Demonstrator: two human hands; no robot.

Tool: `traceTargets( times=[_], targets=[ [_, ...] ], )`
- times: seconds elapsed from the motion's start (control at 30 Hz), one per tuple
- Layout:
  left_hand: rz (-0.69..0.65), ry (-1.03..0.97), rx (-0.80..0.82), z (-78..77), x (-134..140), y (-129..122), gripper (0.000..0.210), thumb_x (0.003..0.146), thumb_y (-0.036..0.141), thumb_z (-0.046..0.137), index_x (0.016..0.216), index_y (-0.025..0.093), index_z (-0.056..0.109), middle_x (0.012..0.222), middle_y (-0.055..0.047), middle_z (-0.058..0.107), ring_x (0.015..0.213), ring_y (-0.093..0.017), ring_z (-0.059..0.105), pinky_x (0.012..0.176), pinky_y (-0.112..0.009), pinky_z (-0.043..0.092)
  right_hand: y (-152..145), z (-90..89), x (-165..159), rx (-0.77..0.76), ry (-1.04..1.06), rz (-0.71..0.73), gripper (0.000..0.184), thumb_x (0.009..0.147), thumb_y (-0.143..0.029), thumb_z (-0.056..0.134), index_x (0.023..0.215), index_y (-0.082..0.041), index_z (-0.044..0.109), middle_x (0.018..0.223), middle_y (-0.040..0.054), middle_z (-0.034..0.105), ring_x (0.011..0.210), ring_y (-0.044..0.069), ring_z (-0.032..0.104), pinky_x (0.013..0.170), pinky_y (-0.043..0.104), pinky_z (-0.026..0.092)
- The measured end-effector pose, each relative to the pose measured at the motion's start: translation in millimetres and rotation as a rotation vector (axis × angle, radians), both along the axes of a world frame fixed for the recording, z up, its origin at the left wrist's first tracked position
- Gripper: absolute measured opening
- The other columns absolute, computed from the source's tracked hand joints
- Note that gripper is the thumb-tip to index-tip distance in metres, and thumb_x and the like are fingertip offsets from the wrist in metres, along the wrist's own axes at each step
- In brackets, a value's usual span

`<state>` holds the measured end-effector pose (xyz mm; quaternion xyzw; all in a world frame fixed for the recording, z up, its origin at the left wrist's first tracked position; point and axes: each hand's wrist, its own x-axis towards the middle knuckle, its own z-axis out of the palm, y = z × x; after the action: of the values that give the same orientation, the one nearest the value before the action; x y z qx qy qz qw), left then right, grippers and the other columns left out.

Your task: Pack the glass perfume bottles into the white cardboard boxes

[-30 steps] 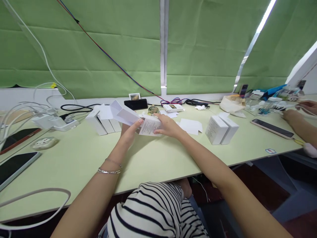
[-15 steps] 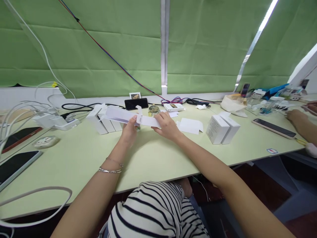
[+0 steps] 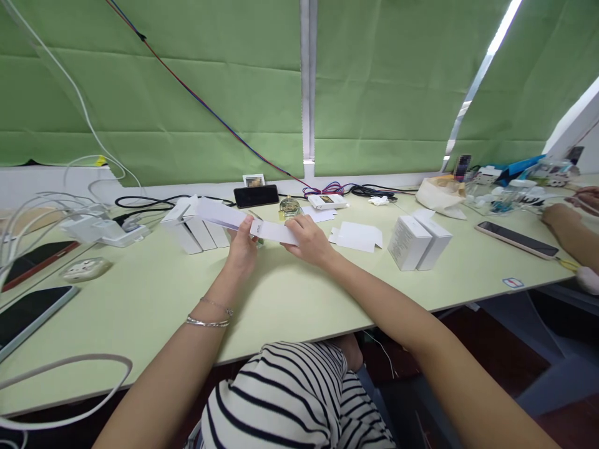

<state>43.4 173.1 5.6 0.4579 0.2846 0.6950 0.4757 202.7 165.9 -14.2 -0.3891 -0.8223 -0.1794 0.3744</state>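
A long white cardboard piece, seemingly an unfolded small carton, is held above the desk between my two hands. My left hand grips it near the middle, thumb on top. At its right end my right hand is closed on the card, fingers over the edge. Its left end reaches in front of a group of upright white boxes. Behind my hands stands a yellowish glass bottle. Flat white card lies right of my right hand, with two upright white boxes farther right.
A black phone leans at the back. On the left are a power strip, white cables and more phones. A cloth pouch and a phone lie right, near another person's hand.
The raised flap above my left thumb has gone down out of sight. Both hands have shifted slightly, still holding the white card.
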Motion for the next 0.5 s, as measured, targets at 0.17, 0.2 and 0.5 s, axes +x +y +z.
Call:
traceTargets(
  times=[0.17, 0.2, 0.5],
  targets=[
    [-0.016, -0.061, 0.019, 1.8, 0.1, 0.5, 0.042, 0.05, 0.05, 0.075, 0.064, 0.019, 0.049, 0.056, 0.006, 0.047, 0.051, -0.008, 0.046, 0.046, -0.022, 0.03, 2.7, -4.4, 1.4, 0.028, 0.003, 0.021, 0.028, 0.077, -0.028, 0.057, 0.1, -0.013, 0.052, 0.095, 0.0122, 0.054, 0.086, 0.024, 0.046, 0.075, 0.035, 0.042],
    [-0.011, -0.066, 0.015, 1.4, 0.4, 0.6, 0.043, 0.049, 0.05, 0.075, 0.065, 0.019, 0.049, 0.057, 0.005, 0.049, 0.053, -0.008, 0.047, 0.046, -0.021, 0.031, 1.6, -4.4, 0.2, 0.026, 0.009, 0.013, 0.028, 0.077, -0.028, 0.056, 0.1, -0.013, 0.051, 0.095, 0.0123, 0.054, 0.086, 0.024, 0.046, 0.075, 0.035, 0.042],
    [-0.038, -0.073, -0.082, -1.4, 4.2, -1.8, 0.054, 0.045, 0.063, 0.071, 0.071, 0.021, 0.048, 0.067, 0.004, 0.051, 0.067, -0.012, 0.052, 0.051, -0.022, 0.031, -1.9, -3.0, -2.9, 0.0, 0.075, -0.003, 0.027, 0.077, -0.028, 0.055, 0.1, -0.014, 0.051, 0.096, 0.0125, 0.054, 0.086, 0.025, 0.045, 0.077, 0.037, 0.041]
  ],
)
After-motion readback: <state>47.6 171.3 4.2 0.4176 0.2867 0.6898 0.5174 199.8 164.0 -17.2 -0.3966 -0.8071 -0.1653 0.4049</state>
